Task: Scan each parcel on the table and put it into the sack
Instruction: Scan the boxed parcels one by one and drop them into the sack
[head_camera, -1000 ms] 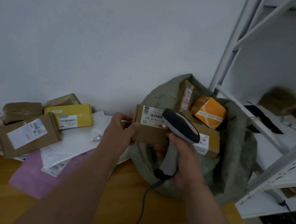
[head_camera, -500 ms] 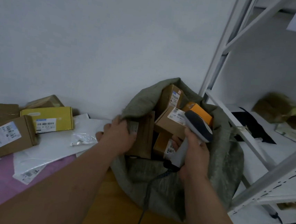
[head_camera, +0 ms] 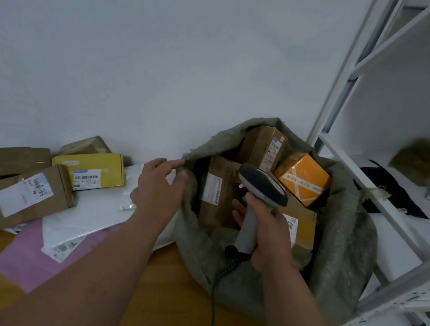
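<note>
Parcel [head_camera: 217,192] now in sack [head_camera: 344,228]; left fingers [head_camera: 174,163] released, right [head_camera: 267,236] grip scanner [head_camera: 261,191].

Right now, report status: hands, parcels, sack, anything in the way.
Left hand open, empty, at the sack rim. Right hand grips the scanner. Sack holds several boxes; yellow box among those waiting on the table. Nothing blocking.

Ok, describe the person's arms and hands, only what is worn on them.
Nothing is worn. Both forearms are bare as far as the frame shows: no sleeves or cuffs. The left hand and right hand have no gloves, and no watch, ring or wristband is visible.
</note>
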{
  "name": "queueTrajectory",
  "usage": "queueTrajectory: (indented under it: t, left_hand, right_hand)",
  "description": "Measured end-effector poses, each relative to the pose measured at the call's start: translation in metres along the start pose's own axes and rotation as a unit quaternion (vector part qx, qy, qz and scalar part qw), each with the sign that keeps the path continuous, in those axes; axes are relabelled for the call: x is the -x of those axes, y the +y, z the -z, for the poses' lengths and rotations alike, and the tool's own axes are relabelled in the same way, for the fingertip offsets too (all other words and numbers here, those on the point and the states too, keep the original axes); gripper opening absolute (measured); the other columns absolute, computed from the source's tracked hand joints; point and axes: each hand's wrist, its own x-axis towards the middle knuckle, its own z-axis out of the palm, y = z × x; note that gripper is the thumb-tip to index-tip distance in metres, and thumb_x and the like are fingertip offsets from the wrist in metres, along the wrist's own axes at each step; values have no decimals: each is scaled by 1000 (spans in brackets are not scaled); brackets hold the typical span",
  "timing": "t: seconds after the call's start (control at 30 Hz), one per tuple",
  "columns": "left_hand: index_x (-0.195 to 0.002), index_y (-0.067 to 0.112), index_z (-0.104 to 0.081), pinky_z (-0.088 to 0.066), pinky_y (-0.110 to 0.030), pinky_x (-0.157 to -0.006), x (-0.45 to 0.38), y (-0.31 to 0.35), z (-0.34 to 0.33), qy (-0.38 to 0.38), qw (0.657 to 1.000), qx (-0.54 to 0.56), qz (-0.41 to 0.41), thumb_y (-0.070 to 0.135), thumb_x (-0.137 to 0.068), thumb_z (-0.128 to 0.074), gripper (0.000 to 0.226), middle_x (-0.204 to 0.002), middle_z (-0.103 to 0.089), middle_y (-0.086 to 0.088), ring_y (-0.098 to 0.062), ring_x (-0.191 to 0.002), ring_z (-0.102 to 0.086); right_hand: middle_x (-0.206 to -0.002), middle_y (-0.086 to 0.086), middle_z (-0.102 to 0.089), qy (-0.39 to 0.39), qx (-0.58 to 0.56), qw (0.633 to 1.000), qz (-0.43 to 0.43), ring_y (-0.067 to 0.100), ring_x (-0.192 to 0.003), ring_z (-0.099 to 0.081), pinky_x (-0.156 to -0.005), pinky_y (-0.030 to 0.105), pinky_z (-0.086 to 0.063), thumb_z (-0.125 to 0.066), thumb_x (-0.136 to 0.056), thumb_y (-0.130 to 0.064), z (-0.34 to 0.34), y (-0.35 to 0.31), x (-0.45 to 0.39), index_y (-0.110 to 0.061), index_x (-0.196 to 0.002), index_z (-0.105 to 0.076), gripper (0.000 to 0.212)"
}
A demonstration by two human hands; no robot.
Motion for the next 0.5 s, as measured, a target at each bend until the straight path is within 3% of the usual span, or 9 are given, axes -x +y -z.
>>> queueTrajectory:
  t: [0.1, 0.27, 0.5]
  left_hand:
    - [-119, 42, -62, -34, -52, -106, 3, -9, 20, 16, 1000, -4, 7, 33, -93, -59, 28, -136, -48, 7, -12, -127, -44]
    - [-126, 32, -60, -36, -50, -105, -3, -51, 71, 16, 999, 3, 35, 33, -93, -58, 33, -136, -48, 2, -17, -124, -47]
    - [-129, 24, -59, -40, -55, -102, 0, -141, 168, -1, 991, -13, 133, 44, -87, -54, 47, -135, -52, -5, -26, -124, -48]
  right_hand:
    - [-87, 3, -78, -12, 16, 1000, 6, 24, -92, -75, -81, 36, -59, -73, -88, -17, -21, 4, 13, -11, -109, -68, 23]
    - [-95, 8, -77, -50, 74, 996, 29, 22, -89, -75, -81, 35, -60, -73, -88, -17, -70, 27, 44, -11, -112, -67, 26]
    - [-94, 7, -76, -95, 153, 984, 0, 19, -86, -75, -71, 28, -59, -72, -89, -16, -158, 104, 86, -11, -106, -69, 18]
